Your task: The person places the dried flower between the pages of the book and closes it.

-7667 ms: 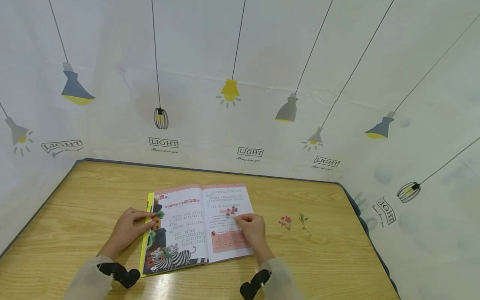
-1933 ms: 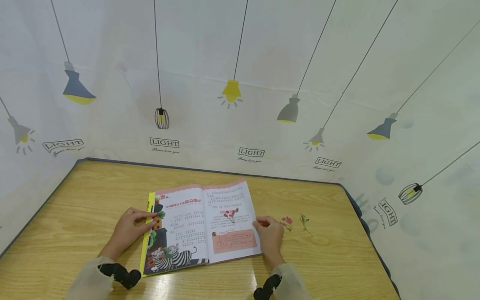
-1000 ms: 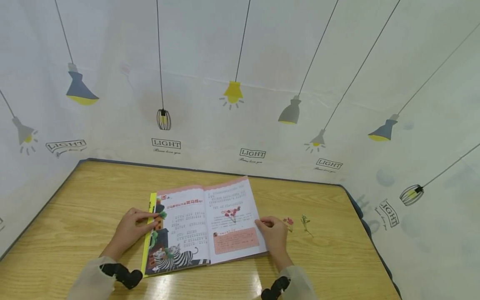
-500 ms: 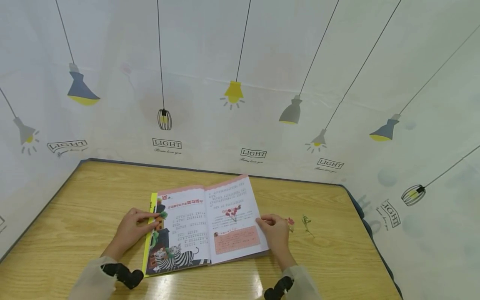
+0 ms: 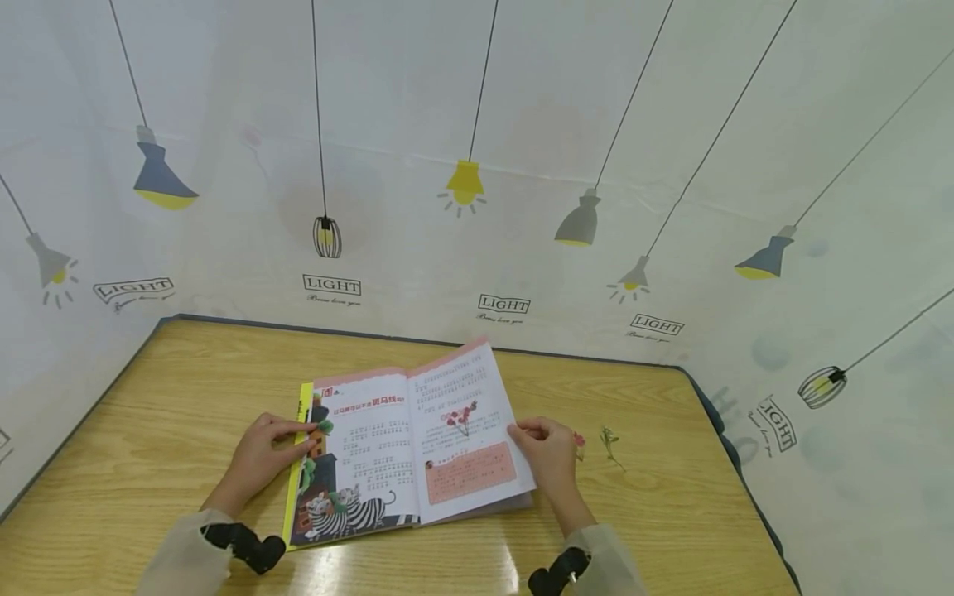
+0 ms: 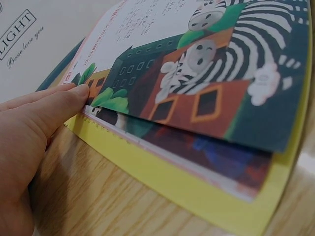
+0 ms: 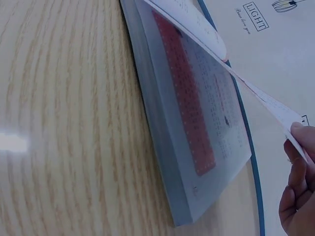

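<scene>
An open book [image 5: 380, 488] lies on the wooden table, zebras printed on its left page. With thumb and fingers my right hand [image 5: 550, 455] pinches the right page [image 5: 450, 451] by its outer edge, raised off the pages below. A pink dried flower sprig [image 5: 460, 418] lies on that page. In the right wrist view a gap shows between the lifted page [image 7: 278, 113] and the page beneath with a red box [image 7: 187, 98]. Straight fingers of my left hand [image 5: 261, 455] rest on the left page's outer edge, above the yellow cover [image 6: 147, 172].
Right of my right hand lie another pink flower sprig [image 5: 580, 445], partly hidden by the hand, and a green sprig [image 5: 609, 445]. Behind the table [image 5: 224, 356] hangs a pale cloth [image 5: 402, 207] printed with lamps.
My right hand went from the flower sprig on the page to the page's right edge and pinched it. The page has since risen, sprig on it. My left hand stays put.
</scene>
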`<move>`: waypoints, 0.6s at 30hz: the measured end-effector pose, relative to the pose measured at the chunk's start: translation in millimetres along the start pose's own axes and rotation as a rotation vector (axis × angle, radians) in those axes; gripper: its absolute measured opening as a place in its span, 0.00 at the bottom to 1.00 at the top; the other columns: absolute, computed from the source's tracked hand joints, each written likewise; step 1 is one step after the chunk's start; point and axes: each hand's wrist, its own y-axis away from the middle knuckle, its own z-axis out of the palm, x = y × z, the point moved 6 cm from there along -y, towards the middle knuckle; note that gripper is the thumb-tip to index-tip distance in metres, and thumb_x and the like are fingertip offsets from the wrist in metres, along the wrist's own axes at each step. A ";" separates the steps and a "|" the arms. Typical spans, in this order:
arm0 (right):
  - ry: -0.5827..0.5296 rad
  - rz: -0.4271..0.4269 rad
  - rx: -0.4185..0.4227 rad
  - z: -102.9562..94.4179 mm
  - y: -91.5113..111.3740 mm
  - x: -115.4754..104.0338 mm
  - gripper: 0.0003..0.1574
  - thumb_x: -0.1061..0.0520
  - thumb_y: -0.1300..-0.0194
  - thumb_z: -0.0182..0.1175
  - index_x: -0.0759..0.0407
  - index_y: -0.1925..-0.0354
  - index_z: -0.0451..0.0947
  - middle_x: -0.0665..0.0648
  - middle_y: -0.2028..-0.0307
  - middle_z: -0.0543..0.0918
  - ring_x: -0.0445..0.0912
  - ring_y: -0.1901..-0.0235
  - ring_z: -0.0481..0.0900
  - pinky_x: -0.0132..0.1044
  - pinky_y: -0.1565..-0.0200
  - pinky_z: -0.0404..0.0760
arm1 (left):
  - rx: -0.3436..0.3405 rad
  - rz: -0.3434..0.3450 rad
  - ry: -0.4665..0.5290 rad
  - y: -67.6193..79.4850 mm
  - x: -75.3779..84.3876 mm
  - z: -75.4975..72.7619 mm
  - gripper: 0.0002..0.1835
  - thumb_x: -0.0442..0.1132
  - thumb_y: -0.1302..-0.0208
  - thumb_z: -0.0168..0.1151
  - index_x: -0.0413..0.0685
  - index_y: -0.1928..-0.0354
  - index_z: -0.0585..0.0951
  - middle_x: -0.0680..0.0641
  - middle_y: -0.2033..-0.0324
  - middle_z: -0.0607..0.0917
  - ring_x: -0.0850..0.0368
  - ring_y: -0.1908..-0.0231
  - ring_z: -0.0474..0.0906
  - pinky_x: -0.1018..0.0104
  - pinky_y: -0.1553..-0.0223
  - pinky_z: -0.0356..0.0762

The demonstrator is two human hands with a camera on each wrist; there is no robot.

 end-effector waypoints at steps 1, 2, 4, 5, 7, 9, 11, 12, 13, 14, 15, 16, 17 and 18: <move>0.001 -0.006 -0.001 -0.2 -0.1 -1.5 0.09 0.57 0.50 0.70 0.62 0.71 0.84 0.53 0.79 0.79 0.42 0.78 0.74 0.30 0.77 0.72 | -0.001 0.000 0.001 0.0 0.2 0.0 0.18 0.46 0.44 0.65 0.44 0.54 0.83 0.46 0.65 0.72 0.55 0.67 0.63 0.60 0.66 0.60; 0.000 -0.012 -0.004 -0.3 -0.1 -2.9 0.09 0.57 0.50 0.70 0.62 0.71 0.84 0.53 0.79 0.79 0.42 0.78 0.74 0.30 0.77 0.72 | -0.001 -0.001 0.003 0.0 0.3 0.0 0.18 0.46 0.44 0.65 0.44 0.54 0.83 0.46 0.65 0.72 0.55 0.67 0.63 0.60 0.66 0.60; -0.008 -0.016 -0.009 -0.3 0.4 -5.7 0.09 0.56 0.50 0.70 0.61 0.71 0.84 0.53 0.79 0.80 0.42 0.78 0.74 0.30 0.76 0.72 | -0.003 -0.003 0.009 -0.1 0.7 0.0 0.18 0.46 0.44 0.65 0.44 0.54 0.83 0.45 0.65 0.72 0.54 0.67 0.63 0.60 0.66 0.60; -0.011 -0.021 -0.011 -0.4 0.6 -7.3 0.09 0.56 0.50 0.70 0.61 0.71 0.84 0.52 0.79 0.80 0.42 0.78 0.74 0.30 0.76 0.72 | -0.004 -0.005 0.012 -0.1 0.8 0.0 0.18 0.46 0.44 0.65 0.44 0.54 0.83 0.45 0.64 0.72 0.54 0.67 0.63 0.60 0.66 0.60; -0.018 -0.024 -0.016 -0.3 1.3 -10.6 0.08 0.56 0.50 0.70 0.61 0.71 0.84 0.52 0.78 0.80 0.42 0.78 0.75 0.31 0.75 0.73 | -0.005 -0.008 0.015 -0.3 0.6 0.1 0.18 0.46 0.44 0.65 0.44 0.54 0.83 0.45 0.64 0.72 0.54 0.67 0.63 0.60 0.65 0.60; -0.015 -0.021 -0.017 -0.2 1.9 -13.9 0.08 0.57 0.50 0.70 0.60 0.71 0.84 0.52 0.78 0.80 0.42 0.77 0.75 0.31 0.75 0.73 | -0.007 -0.011 0.017 -0.3 0.4 0.2 0.18 0.46 0.44 0.66 0.44 0.54 0.83 0.45 0.64 0.72 0.54 0.67 0.63 0.60 0.65 0.60; -0.008 -0.026 -0.015 -0.4 2.3 -17.6 0.08 0.57 0.50 0.70 0.61 0.72 0.84 0.52 0.78 0.80 0.42 0.77 0.75 0.30 0.74 0.73 | -0.008 -0.013 0.017 -0.4 0.3 0.1 0.19 0.47 0.44 0.65 0.44 0.54 0.83 0.45 0.64 0.72 0.54 0.66 0.63 0.60 0.65 0.60; -0.009 -0.028 -0.016 -0.4 2.5 -19.3 0.08 0.57 0.50 0.70 0.61 0.71 0.84 0.53 0.78 0.80 0.42 0.77 0.75 0.30 0.74 0.73 | -0.008 -0.014 0.018 -0.5 0.2 0.0 0.19 0.47 0.44 0.65 0.44 0.54 0.83 0.45 0.64 0.72 0.54 0.66 0.63 0.60 0.65 0.60; -0.006 -0.032 -0.016 -0.3 2.7 -21.1 0.08 0.57 0.50 0.70 0.61 0.71 0.84 0.52 0.78 0.80 0.42 0.77 0.75 0.30 0.74 0.73 | -0.009 -0.014 0.018 -0.5 0.3 0.0 0.19 0.47 0.44 0.65 0.44 0.54 0.83 0.45 0.64 0.72 0.54 0.66 0.63 0.60 0.65 0.60; -0.009 -0.034 -0.015 -0.3 3.0 -22.9 0.08 0.58 0.50 0.70 0.62 0.71 0.84 0.53 0.78 0.80 0.42 0.77 0.75 0.30 0.75 0.73 | -0.009 -0.015 0.018 -0.4 0.5 -0.1 0.19 0.47 0.44 0.65 0.44 0.54 0.83 0.45 0.64 0.72 0.54 0.67 0.63 0.60 0.66 0.60; -0.015 -0.036 -0.016 -0.4 3.3 -24.4 0.08 0.58 0.50 0.70 0.62 0.71 0.84 0.53 0.78 0.80 0.42 0.78 0.75 0.30 0.75 0.73 | -0.010 -0.015 0.018 -0.3 0.6 -0.1 0.19 0.47 0.44 0.65 0.44 0.54 0.83 0.45 0.64 0.72 0.54 0.67 0.63 0.60 0.66 0.60; -0.016 -0.038 -0.016 -0.2 3.5 -26.0 0.08 0.58 0.50 0.70 0.62 0.71 0.84 0.53 0.78 0.80 0.42 0.78 0.75 0.30 0.75 0.73 | -0.009 -0.015 0.018 -0.2 0.7 0.0 0.19 0.47 0.44 0.65 0.45 0.54 0.83 0.45 0.64 0.72 0.54 0.67 0.63 0.60 0.66 0.60; -0.019 -0.041 -0.017 0.0 3.7 -27.4 0.08 0.58 0.50 0.69 0.62 0.71 0.84 0.53 0.79 0.80 0.42 0.78 0.75 0.30 0.75 0.73 | -0.009 -0.014 0.018 -0.2 0.7 0.0 0.19 0.47 0.44 0.65 0.45 0.54 0.83 0.45 0.64 0.72 0.54 0.67 0.63 0.60 0.66 0.59; -0.025 -0.041 -0.018 0.4 3.7 -28.7 0.07 0.58 0.50 0.69 0.62 0.72 0.84 0.53 0.79 0.80 0.42 0.78 0.75 0.30 0.75 0.73 | -0.009 -0.013 0.017 -0.1 0.7 0.1 0.19 0.47 0.44 0.65 0.44 0.54 0.83 0.45 0.64 0.72 0.54 0.67 0.63 0.60 0.66 0.59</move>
